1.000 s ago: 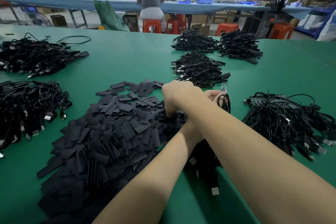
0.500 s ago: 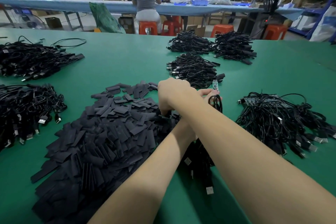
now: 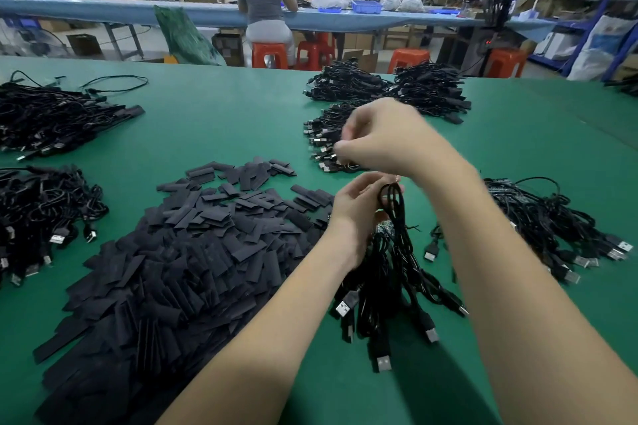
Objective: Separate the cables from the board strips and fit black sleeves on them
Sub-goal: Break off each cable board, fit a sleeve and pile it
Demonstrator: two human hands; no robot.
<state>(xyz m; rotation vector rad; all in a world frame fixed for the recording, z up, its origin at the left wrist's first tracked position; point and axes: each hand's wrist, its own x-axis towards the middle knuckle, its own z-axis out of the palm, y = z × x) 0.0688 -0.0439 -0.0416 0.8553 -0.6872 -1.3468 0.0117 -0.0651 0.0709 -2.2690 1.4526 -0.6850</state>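
Down by my wrists, my left hand (image 3: 359, 207) grips a cable bundle (image 3: 390, 272) over the desk (image 3: 221, 121); sleeve pile (image 3: 179, 259) beside it. Right hand (image 3: 383, 138) is curled, blurry, can't tell on what. Farther back, finished-looking cable piles (image 3: 390, 86); plenty left.

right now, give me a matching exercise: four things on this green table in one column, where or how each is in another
Things:
1. heap of flat black sleeves
2. hanging bundle of black usb cables
3. blue plastic tray
4. orange plastic stool

Places:
A. on the far blue bench
B. gripped by the left hand
C. on the floor beyond the green table
D. spread on the table, left of the arms

Pairs: 1-D, 2-B, 3-A, 4-C
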